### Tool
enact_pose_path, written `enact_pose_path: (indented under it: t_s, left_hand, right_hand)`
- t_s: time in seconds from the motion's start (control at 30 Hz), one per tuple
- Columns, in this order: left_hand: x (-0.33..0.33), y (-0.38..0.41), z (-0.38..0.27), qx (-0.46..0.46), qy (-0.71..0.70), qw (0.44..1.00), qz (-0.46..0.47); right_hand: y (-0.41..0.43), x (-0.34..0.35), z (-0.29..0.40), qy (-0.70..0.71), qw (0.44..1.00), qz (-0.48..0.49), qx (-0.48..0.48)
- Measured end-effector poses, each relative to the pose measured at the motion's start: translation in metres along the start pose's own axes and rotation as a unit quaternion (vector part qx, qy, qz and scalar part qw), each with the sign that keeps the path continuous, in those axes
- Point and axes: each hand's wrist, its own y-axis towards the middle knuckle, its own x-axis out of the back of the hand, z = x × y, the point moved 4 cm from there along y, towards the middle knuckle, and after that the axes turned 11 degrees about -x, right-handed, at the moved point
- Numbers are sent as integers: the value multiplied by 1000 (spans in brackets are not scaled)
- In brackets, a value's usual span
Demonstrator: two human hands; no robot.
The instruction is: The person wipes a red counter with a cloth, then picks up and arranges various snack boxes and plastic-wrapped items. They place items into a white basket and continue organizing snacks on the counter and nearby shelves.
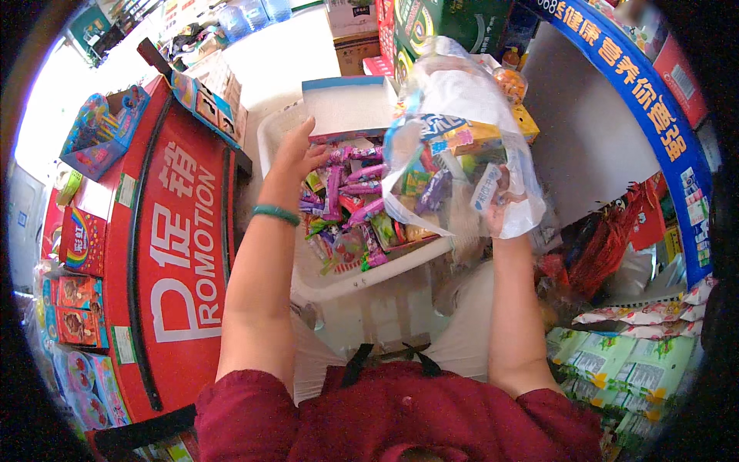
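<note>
My right hand grips a thin translucent plastic bag by its edge, and part of the plastic drapes over the fingers. The bag hangs over the right side of a white plastic tub. My left hand is over the tub's left side, fingers apart and holding nothing; whether the fingertips touch anything, I cannot tell. Inside the tub lie many wrapped sweets, mostly pink and purple. An open cardboard box with a white interior leans at the tub's far side. Through the bag, more packets show only partly.
To the left stands a red promotion display with boxed sweets along it. Green snack packets lie at the lower right. A blue-edged display stand curves along the right. Cartons are stacked behind the tub.
</note>
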Motion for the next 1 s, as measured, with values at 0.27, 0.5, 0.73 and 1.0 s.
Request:
enact_pose_path:
  t_s: [0.27,0.5,0.73,1.0]
  left_hand:
    - [-30,-172,-47,-156,15,972,172]
    - [-7,-211,-44,-321,292,900,-43]
    - [23,-232,-60,-311,273,899,-146]
    - [37,-264,-70,-369,416,818,-150]
  right_hand:
    - [12,-4,-36,-85,987,-89,-106]
    - [-9,-19,-74,-202,963,-141,-111]
    - [-35,-47,-67,-585,792,-125,123]
    - [-91,-205,-106,-773,549,102,301]
